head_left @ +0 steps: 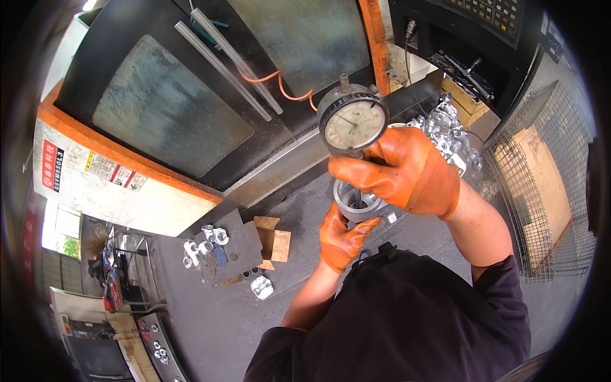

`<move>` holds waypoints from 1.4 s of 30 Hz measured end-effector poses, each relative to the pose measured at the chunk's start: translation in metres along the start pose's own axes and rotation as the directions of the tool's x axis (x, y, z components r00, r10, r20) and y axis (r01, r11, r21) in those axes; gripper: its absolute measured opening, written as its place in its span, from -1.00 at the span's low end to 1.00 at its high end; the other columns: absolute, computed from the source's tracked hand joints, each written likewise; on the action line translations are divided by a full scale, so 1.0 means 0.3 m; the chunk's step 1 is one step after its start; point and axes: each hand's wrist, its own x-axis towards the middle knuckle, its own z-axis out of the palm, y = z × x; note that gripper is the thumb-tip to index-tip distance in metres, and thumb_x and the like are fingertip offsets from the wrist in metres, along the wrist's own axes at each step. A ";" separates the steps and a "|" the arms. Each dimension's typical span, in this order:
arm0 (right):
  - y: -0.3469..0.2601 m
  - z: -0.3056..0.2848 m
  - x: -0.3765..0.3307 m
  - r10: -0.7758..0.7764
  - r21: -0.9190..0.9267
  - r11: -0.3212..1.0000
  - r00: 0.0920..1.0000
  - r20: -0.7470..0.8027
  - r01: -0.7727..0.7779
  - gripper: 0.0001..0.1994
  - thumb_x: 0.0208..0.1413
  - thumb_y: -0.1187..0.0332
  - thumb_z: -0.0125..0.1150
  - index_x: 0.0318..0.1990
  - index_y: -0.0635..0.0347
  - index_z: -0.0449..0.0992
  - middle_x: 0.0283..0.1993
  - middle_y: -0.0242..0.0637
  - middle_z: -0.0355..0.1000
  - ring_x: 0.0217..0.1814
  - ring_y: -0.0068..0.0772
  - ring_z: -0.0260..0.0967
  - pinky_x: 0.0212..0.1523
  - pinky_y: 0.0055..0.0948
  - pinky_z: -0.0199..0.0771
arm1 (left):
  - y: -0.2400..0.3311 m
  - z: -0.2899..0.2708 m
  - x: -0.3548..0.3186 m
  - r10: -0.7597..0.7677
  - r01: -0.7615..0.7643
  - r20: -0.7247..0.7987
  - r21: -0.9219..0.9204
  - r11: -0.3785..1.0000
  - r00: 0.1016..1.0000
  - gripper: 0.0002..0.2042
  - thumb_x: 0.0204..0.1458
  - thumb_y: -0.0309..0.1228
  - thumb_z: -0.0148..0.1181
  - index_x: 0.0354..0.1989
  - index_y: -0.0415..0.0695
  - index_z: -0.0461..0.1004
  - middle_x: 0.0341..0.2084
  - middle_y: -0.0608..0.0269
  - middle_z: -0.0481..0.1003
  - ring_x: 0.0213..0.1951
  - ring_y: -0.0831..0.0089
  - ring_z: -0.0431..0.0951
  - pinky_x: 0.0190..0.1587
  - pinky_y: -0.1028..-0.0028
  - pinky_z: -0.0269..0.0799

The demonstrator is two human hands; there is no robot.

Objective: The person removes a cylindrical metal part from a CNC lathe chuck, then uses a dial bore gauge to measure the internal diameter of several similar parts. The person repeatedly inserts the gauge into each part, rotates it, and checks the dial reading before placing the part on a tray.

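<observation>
In an orange glove, my right hand is closed just below the round face of a dial bore gauge. The dial faces up toward me. Its stem reaches down into the round opening of a silver metal casting. Below, my left hand, gloved in orange too, grips that casting from its near left side. My right hand covers part of the casting's rim, and the gauge's lower tip is out of sight inside the bore.
A machine with dark windowed doors stands ahead. Silver castings are heaped behind my right hand. To the right are a wire mesh cage and a control panel. An opened cardboard box and more castings lie low at left.
</observation>
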 end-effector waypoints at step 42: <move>0.029 -0.041 0.004 -0.188 -0.356 0.918 0.982 -0.003 0.174 -0.58 -0.10 0.45 0.39 -0.01 -0.13 0.62 -0.38 -0.38 0.45 -0.46 -0.31 0.46 -0.46 -0.40 0.42 | 0.000 -0.006 0.023 -0.002 -0.002 0.074 0.055 0.999 0.997 -0.47 0.16 -0.47 0.44 0.23 -0.33 0.32 -0.05 0.14 0.57 -0.15 0.47 0.60 -0.09 0.47 0.58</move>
